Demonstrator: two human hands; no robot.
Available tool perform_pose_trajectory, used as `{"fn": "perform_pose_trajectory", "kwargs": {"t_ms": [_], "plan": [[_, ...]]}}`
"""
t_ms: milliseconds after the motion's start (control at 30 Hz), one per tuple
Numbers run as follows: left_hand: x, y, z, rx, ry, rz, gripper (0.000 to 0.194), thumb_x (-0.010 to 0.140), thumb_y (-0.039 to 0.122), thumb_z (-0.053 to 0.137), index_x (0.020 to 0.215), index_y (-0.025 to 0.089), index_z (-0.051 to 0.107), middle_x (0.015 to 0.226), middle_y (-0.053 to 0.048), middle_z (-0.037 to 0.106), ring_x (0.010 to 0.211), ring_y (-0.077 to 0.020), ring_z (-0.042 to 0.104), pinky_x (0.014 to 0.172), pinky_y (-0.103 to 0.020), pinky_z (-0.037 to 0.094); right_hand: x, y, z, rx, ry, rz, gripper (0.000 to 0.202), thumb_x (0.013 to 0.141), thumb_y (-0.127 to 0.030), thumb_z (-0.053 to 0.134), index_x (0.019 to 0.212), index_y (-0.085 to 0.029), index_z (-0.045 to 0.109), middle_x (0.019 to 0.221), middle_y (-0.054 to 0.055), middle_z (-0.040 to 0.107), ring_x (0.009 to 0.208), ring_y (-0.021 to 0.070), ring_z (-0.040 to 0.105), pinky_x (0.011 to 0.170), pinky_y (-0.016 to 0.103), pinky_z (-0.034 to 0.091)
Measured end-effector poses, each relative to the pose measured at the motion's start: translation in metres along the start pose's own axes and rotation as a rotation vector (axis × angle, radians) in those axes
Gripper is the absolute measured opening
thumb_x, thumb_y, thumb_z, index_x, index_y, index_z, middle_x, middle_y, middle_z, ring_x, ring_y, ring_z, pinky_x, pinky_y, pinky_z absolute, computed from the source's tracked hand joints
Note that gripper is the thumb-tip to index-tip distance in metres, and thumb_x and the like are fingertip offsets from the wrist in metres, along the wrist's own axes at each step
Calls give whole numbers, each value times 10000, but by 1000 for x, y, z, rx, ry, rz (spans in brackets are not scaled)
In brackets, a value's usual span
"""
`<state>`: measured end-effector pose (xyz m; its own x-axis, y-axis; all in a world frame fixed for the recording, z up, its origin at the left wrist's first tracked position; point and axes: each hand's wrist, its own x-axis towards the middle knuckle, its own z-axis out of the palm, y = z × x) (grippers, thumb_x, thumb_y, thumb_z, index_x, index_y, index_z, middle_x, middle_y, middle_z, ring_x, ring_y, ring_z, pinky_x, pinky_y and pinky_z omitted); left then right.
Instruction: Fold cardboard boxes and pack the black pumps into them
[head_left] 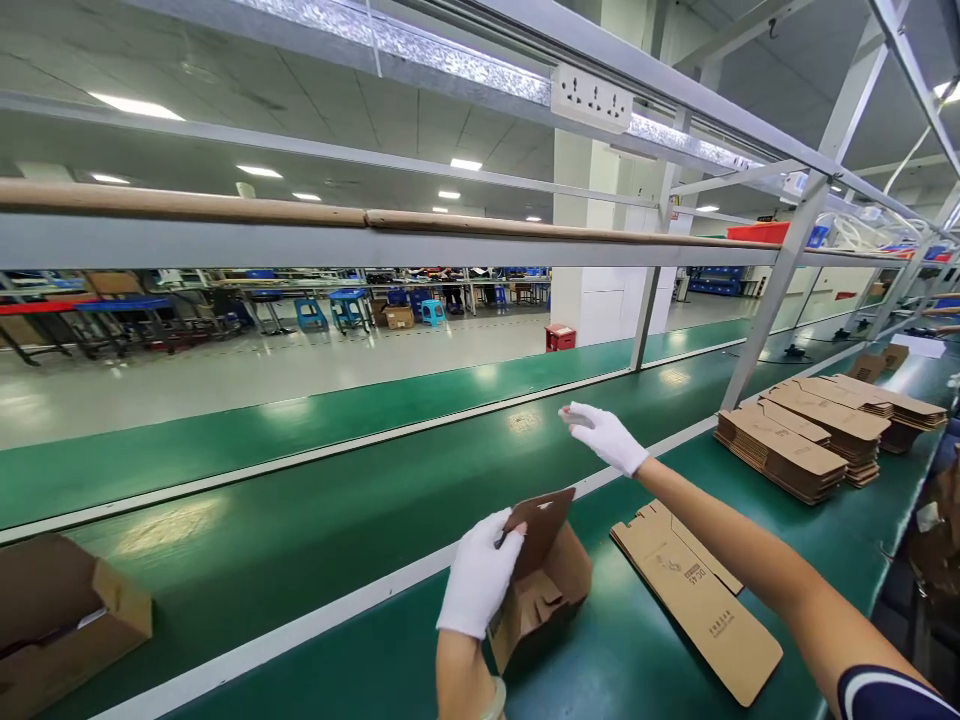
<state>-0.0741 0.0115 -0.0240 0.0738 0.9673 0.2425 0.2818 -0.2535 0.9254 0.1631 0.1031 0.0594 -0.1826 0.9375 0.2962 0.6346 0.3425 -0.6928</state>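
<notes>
My left hand (pixel 482 570), in a white glove with bare fingertips, grips the raised flap of a brown cardboard box (pixel 551 585). The box stands tilted on the green bench, its top open and folded inner flaps showing. My right hand (pixel 602 434), gloved the same way, is stretched out over the belt beyond the box, fingers apart and holding nothing. Below my right forearm lie flattened cardboard boxes (pixel 694 595) with dark print on the top one.
Stacks of flattened boxes (pixel 802 430) lie at the right on the green bench (pixel 585 675). Another open box (pixel 67 630) sits at the left on the green belt (pixel 300 540). A metal post (pixel 776 290) and shelf rail (pixel 450 240) cross in front.
</notes>
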Motion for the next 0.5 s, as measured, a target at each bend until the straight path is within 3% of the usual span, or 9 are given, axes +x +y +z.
{"fn": "perform_pose_trajectory", "kwargs": {"t_ms": [133, 233, 300, 333, 400, 500], "plan": [[-9, 3, -29, 40, 224, -102, 439, 793, 539, 594, 1075, 206, 636, 1180, -115, 603, 1131, -350, 526, 1008, -554, 388, 28, 48, 21, -162, -32, 127, 491, 881, -231, 486, 1353, -92, 493, 1366, 138, 470, 1251, 243, 453, 1074, 358, 342], [-22, 26, -33, 60, 540, -105, 448, 827, 585, 553, 1148, 275, 591, 1266, -64, 551, 1208, -337, 463, 1055, -572, 331, 12, 82, 35, -291, -80, 176, 442, 873, -233, 503, 1296, -119, 559, 1355, 128, 484, 1235, 286, 463, 1074, 415, 323], [-31, 45, -22, -3, 680, -51, 397, 864, 571, 523, 1136, 292, 596, 1233, -45, 570, 1187, -311, 487, 1053, -543, 353, -6, 101, 42, -360, -118, 176, 408, 859, -233, 526, 1247, -130, 599, 1338, 133, 501, 1211, 316, 479, 1045, 451, 340], [-35, 54, -14, -55, 696, -9, 367, 882, 549, 519, 1129, 292, 602, 1219, -41, 578, 1175, -296, 503, 1048, -514, 375, -16, 109, 45, -382, -144, 165, 368, 861, -224, 518, 1199, -129, 629, 1294, 138, 538, 1171, 319, 513, 1012, 450, 372], [-41, 69, 8, -133, 616, 133, 276, 910, 466, 535, 1102, 286, 618, 1212, -37, 587, 1153, -266, 534, 1025, -447, 422, -33, 120, 53, -393, -224, 110, 269, 877, -190, 481, 1024, -136, 700, 1091, 113, 651, 1005, 276, 612, 900, 385, 457], [-47, 87, 42, -151, 317, 415, 169, 919, 311, 557, 1066, 269, 629, 1179, -48, 608, 1117, -246, 564, 979, -412, 467, -46, 123, 75, -343, -357, -82, 239, 893, -162, 496, 779, -159, 706, 750, 17, 670, 709, 175, 645, 709, 255, 498]]}}
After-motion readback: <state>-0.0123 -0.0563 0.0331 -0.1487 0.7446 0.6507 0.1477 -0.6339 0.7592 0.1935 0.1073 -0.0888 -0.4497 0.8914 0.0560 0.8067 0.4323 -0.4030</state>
